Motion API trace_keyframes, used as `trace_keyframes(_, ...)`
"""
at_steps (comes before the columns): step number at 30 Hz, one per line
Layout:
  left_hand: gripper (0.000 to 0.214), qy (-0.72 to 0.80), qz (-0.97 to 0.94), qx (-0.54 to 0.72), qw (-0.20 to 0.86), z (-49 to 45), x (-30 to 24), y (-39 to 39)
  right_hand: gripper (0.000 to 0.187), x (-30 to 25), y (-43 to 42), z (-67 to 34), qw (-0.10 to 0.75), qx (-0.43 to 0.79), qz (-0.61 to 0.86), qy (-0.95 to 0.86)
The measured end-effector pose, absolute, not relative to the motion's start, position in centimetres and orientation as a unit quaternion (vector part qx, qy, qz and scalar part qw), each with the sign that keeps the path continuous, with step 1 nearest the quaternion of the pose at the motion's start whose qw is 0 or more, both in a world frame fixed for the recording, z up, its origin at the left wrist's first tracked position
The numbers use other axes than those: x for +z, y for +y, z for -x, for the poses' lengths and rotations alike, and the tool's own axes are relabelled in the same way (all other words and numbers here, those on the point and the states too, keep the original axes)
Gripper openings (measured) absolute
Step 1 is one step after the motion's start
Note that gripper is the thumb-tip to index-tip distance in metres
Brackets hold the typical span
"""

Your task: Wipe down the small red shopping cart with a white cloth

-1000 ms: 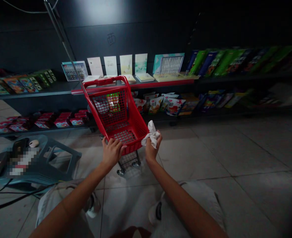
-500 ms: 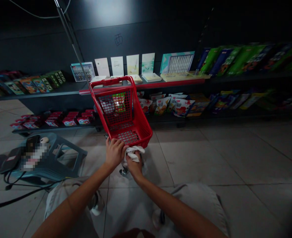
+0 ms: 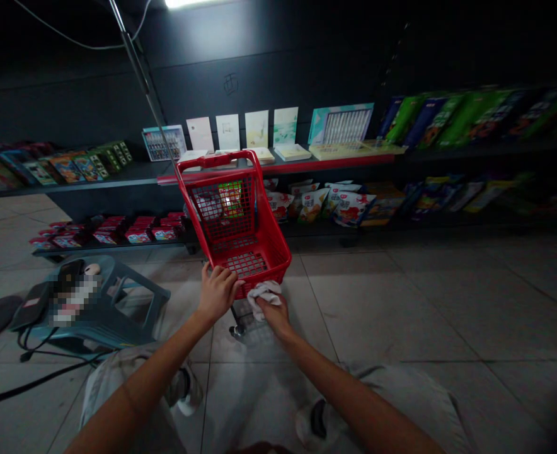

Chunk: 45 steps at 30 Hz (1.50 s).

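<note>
The cart (image 3: 275, 244) stands at twelve o'clock; the left hand (image 3: 218, 292) grips it at its seven, the right hand (image 3: 276, 315) clasps a cloth (image 3: 265, 291) at five. Wiping looks underway; dim light hides what's done or left.

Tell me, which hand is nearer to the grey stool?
Left. The left hand rests on the near edge of the red cart, to the right of the stool. The right hand, holding a white cloth at the cart's near side, is farther right.

Stool (image 3: 111, 306) obstructs left of cart (image 3: 276, 239); floor (image 3: 377, 302) lies open right.
</note>
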<state>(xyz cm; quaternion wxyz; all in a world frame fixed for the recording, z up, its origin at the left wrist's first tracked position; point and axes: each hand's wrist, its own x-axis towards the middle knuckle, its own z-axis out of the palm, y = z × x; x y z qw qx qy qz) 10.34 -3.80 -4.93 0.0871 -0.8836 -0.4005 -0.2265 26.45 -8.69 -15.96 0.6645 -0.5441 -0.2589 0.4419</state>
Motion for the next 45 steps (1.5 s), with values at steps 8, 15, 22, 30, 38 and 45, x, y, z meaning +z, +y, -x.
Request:
trace_keyframes(8, 0.029, -0.402, 0.882, -0.232, 0.080, -10.2, -5.0, -3.8, 0.041, -14.1, -6.8, -31.7, 0.722, 0.406, 0.547, -0.122)
trace_keyframes(15, 0.031, -0.397, 0.882, -0.250, 0.051, -10.4, -5.1, -3.9, 0.032, -13.0, -3.5, -33.1, 0.786, 0.315, 0.531, -0.028)
trace_keyframes(22, 0.029, -0.388, 0.882, -0.269, 0.019, -10.0, -5.3, -3.9, 0.047, -6.7, -3.9, -35.3, 0.741, 0.101, 0.528, -0.401)
trace_keyframes(30, 0.031, -0.380, 0.885, -0.271, -0.001, -9.3, -4.7, -5.4, 0.040, -5.0, -4.7, -33.6, 0.396, 0.003, 0.497, -0.773)
trace_keyframes(38, 0.029, -0.370, 0.878, -0.303, -0.011, -8.1, -5.4, -7.0, 0.028, -3.4, -2.7, -37.1, 0.532, -0.033, 0.542, -0.649)
trace_keyframes(45, 0.022, -0.348, 0.894, -0.283, 0.013, -6.0, -5.3, -8.7, 0.029, -3.0, -4.2, -36.2, 0.451, -0.044, 0.520, -0.724)
